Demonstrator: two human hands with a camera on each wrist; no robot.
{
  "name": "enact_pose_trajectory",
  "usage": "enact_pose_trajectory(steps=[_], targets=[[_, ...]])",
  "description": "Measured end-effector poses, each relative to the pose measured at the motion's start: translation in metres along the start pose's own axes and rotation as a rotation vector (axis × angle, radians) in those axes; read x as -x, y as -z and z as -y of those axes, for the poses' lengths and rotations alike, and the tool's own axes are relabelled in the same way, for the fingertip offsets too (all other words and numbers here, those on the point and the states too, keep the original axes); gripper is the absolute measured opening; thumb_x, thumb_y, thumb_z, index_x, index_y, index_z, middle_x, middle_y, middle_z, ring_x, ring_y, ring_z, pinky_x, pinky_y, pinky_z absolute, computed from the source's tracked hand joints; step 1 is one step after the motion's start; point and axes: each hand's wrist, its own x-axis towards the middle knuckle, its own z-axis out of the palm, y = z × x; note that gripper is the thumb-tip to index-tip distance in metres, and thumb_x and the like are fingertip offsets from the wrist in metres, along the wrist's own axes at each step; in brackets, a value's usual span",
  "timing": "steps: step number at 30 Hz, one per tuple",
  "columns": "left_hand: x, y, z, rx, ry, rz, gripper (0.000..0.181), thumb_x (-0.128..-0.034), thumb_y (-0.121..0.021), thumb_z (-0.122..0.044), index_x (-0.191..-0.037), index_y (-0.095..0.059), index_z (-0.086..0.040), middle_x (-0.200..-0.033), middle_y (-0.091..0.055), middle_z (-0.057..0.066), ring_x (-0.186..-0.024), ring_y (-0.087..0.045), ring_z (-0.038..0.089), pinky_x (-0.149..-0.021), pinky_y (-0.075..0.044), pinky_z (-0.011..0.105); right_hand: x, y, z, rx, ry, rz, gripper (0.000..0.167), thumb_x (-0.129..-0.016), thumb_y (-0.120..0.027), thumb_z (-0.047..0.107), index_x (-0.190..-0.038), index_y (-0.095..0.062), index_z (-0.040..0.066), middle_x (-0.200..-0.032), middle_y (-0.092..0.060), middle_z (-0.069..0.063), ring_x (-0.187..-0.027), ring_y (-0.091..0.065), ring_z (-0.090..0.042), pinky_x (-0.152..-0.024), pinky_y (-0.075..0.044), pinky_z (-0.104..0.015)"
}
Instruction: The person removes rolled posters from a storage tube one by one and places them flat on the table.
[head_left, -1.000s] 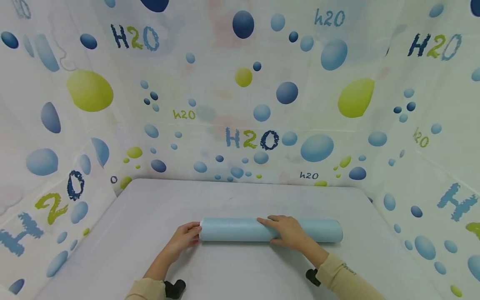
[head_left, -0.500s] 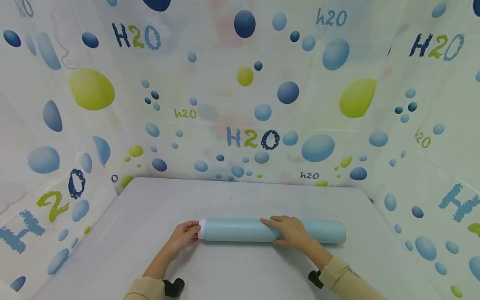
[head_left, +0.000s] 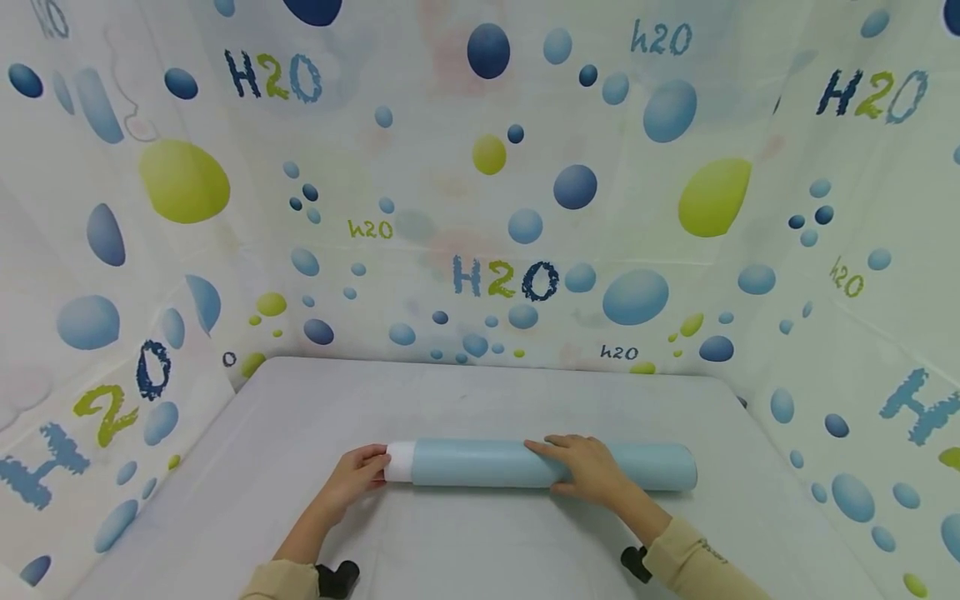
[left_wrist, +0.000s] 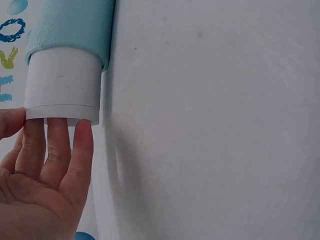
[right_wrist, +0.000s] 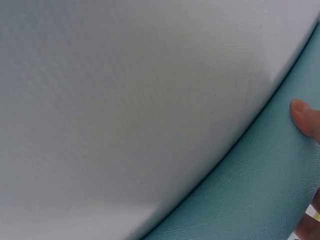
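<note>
A light blue roll [head_left: 480,463] with a creased, leather-like surface lies crosswise on the white tabletop. From its left end sticks a white tube [head_left: 401,462], its rim facing left. My left hand [head_left: 352,481] holds that rim; in the left wrist view the thumb lies outside the white tube [left_wrist: 62,82] and fingertips reach inside its open end. Across the blue roll, right of its middle, lies my right hand [head_left: 588,471]. In the right wrist view its thumb [right_wrist: 304,117] presses the near side of the roll, with other fingers partly visible at the far side.
The white-covered table [head_left: 480,400] extends around the roll. Behind and at both sides hangs a white curtain [head_left: 420,167] printed with blue and green bubbles and H2O lettering. A black strap piece [head_left: 339,578] shows at the left wrist, another [head_left: 636,564] at the right.
The white tube has slid out leftward from the blue roll, my left hand moving left with it. The roll and my right hand have shifted slightly to the right.
</note>
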Motion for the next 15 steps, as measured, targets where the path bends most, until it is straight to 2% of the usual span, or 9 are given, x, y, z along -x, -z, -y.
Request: enact_pose_trajectory(steps=[15], targets=[[0.003, 0.014, 0.006, -0.004, 0.001, -0.006, 0.037, -0.0932, -0.050, -0.012, -0.119, -0.048, 0.016, -0.110, -0.058, 0.028, -0.089, -0.062, 0.026, -0.075, -0.052, 0.037, 0.004, 0.002, 0.000, 0.007, 0.013, -0.012, 0.075, -0.069, -0.079, 0.030, -0.135, -0.045, 0.027, -0.123, -0.056, -0.009, -0.105, -0.057, -0.028, -0.078, -0.047, -0.048]])
